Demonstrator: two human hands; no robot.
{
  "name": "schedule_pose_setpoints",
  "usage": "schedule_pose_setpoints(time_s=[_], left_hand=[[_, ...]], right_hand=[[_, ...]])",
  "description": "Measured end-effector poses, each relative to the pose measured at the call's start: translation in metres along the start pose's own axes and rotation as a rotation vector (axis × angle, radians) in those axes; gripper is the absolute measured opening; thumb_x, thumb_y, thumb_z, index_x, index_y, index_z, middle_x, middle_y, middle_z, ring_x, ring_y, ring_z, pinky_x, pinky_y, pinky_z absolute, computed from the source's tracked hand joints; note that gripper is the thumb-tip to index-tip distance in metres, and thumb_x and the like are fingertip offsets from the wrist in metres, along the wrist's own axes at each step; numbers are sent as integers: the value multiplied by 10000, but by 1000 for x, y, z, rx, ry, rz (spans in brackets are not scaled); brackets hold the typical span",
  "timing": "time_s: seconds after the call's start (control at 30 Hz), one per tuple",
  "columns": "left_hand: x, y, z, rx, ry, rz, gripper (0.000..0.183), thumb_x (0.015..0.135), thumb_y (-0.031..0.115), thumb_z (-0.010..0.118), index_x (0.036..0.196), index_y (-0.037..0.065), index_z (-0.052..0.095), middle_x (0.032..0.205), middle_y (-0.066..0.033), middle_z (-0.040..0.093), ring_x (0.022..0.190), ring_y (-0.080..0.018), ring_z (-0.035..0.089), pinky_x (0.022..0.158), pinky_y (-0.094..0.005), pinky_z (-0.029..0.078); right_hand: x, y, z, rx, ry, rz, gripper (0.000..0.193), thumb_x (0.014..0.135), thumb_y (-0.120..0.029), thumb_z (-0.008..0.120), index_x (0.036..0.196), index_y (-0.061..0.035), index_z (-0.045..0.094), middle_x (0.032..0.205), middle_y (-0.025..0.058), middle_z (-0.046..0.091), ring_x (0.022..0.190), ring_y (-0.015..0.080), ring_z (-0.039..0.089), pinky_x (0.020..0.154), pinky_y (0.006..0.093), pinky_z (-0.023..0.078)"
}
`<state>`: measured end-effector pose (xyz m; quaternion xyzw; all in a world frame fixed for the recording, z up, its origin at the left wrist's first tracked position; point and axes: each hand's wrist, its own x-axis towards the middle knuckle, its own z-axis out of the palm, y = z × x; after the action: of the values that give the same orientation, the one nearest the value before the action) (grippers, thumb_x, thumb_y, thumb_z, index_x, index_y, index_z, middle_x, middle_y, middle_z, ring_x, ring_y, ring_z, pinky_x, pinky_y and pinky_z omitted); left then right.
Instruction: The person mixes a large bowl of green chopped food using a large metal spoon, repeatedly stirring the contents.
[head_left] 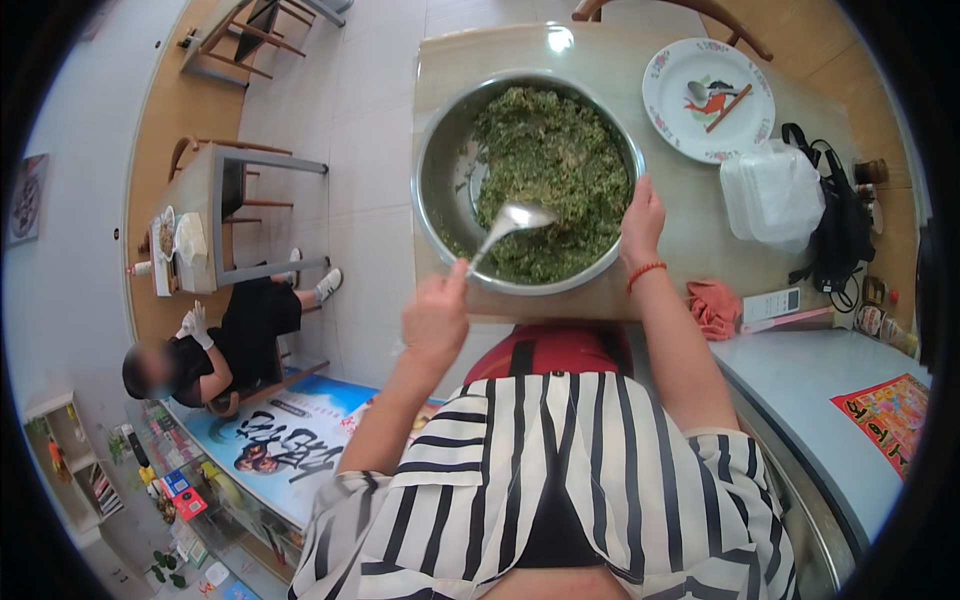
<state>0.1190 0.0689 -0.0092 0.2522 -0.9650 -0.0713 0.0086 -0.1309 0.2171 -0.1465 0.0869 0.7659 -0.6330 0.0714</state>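
Note:
A large steel mixing bowl (437,190) stands on the table in front of me, holding a chopped green filling (555,150) heaped toward its right side. My left hand (437,315) is closed around the handle of a metal spoon (522,217). The spoon's bowl is over the filling, its handle slanting across the near left rim. My right hand (642,222) grips the right rim of the mixing bowl, with the thumb up on the edge; the fingers beneath are partly hidden. A red bead bracelet (646,272) circles that wrist.
Right of the bowl, a patterned plate (665,110) carries a small spoon and a brown stick. Near it are clear plastic containers (770,190), a black bag (842,220), a red cloth (712,308) and a pale remote (770,304). Another person (240,335) sits at the left.

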Motion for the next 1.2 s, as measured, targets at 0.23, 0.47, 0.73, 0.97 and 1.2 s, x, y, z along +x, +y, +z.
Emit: schedule_pose_setpoints(time_s=[0.23, 0.47, 0.73, 0.97, 1.2], left_hand=[[50, -3, -6, -157, -406, -55, 155, 867, 110, 488, 901, 25, 613, 786, -212, 625, 752, -406, 618, 650, -502, 484], [135, -32, 29, -196, -463, -338, 246, 890, 160, 473, 771, -27, 578, 710, -212, 622, 666, -347, 638, 588, -471, 499], [89, -1, 28, -425, -843, -80, 278, 881, 119, 467, 713, -81, 565, 595, -185, 592, 513, -266, 617, 474, -421, 495], [124, 4, 30, -290, -895, -160, 294, 858, 58, 458, 654, -65, 629, 526, -224, 579, 503, -314, 639, 617, -447, 543], [150, -36, 24, 57, -539, 104, 191, 812, 61, 493, 823, 16, 678, 843, -211, 656, 776, -367, 657, 684, -456, 536]], right_hand=[[5, -2, 6, 61, -26, 42, 447, 974, -377, 448, 919, 35, 613, 655, -52, 413, 613, 69, 338, 557, 251, 329], [7, -2, 3, -1, -28, 34, 475, 972, -387, 430, 894, 44, 612, 645, 27, 464, 618, 127, 405, 590, 305, 378], [5, -5, 0, -2, -53, 52, 469, 975, -384, 431, 931, 48, 608, 662, -6, 441, 625, 101, 375, 590, 277, 364], [7, -3, 0, -17, -23, 26, 453, 976, -378, 429, 824, 18, 590, 626, -9, 397, 600, 102, 343, 559, 286, 334], [3, -13, 1, 0, -40, 44, 469, 976, -387, 432, 782, 15, 573, 637, -38, 371, 610, 78, 317, 552, 271, 317]])
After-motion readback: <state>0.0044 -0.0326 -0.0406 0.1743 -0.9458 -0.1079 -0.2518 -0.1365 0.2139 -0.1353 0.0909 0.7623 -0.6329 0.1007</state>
